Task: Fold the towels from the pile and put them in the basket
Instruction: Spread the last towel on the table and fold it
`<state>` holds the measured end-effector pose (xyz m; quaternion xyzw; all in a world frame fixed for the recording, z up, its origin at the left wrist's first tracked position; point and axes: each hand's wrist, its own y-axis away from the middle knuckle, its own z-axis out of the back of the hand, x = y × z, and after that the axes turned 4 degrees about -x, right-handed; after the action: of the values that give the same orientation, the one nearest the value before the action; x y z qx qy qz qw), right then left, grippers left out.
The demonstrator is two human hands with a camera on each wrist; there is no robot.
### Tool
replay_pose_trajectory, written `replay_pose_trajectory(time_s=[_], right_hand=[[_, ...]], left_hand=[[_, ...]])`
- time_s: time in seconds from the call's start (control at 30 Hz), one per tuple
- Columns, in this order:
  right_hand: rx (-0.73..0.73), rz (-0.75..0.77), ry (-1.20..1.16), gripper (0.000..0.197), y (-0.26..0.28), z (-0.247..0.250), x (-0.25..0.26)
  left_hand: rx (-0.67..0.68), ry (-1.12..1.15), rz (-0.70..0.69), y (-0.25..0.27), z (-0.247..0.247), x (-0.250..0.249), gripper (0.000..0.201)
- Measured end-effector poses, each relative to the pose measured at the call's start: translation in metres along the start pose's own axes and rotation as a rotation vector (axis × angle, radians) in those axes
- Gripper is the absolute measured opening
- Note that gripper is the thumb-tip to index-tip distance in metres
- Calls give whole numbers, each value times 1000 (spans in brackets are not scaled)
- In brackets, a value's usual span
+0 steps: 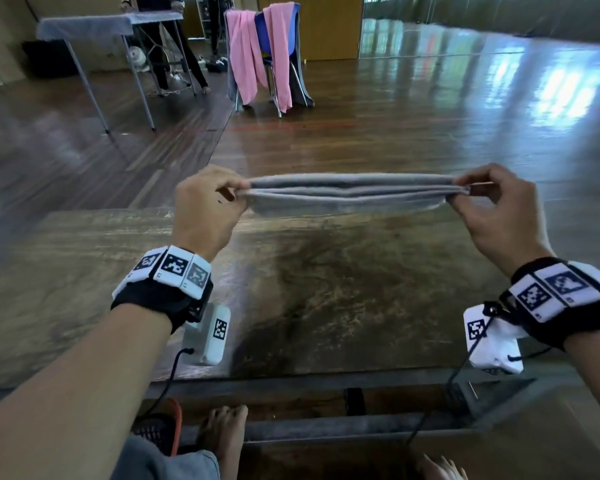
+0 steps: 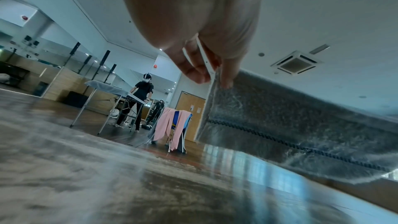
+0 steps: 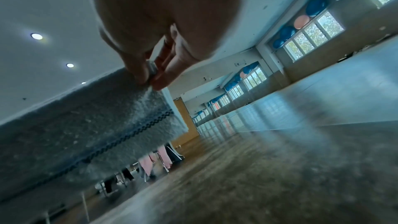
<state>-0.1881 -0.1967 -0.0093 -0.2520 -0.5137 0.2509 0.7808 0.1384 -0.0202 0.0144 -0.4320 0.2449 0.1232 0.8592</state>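
nearest the camera, bare feet (image 1: 224,434) and an orange-rimmed sandal (image 1: 161,431) show under the near edge of the wooden table (image 1: 84,271), half cut off by the frame. both wrists carry bands with black-and-white markers, and a cable hangs from each.

above the far side of the table, the left hand (image 1: 205,211) and the right hand (image 1: 497,209) are held apart, each pinching one end of a grey towel (image 1: 350,194) between thumb and fingers. the towel is doubled lengthwise and stretched level between them, hanging clear of the tabletop. the wrist views show its shaggy pile and a dark braided stripe (image 3: 133,135) near the hem.

beyond, on the glossy wooden floor, a blue chair (image 1: 274,39) holds pink towels (image 1: 243,53) draped over its back. further left stands a folding table (image 1: 101,26) under a grey cloth, with a person in black (image 2: 143,98) behind it. no basket is visible in any view.
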Motion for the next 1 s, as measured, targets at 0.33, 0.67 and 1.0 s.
replay_pose_trajectory(time_s=[0.33, 0.67, 1.0], right_hand=[[554, -358, 501, 7, 52, -1, -39], [540, -475, 560, 34, 45, -11, -41], [443, -483, 535, 12, 43, -13, -30]], left_hand=[[729, -239, 409, 44, -29, 39, 17], [687, -366, 556, 35, -49, 21, 50], [596, -228, 595, 38, -39, 10, 16]])
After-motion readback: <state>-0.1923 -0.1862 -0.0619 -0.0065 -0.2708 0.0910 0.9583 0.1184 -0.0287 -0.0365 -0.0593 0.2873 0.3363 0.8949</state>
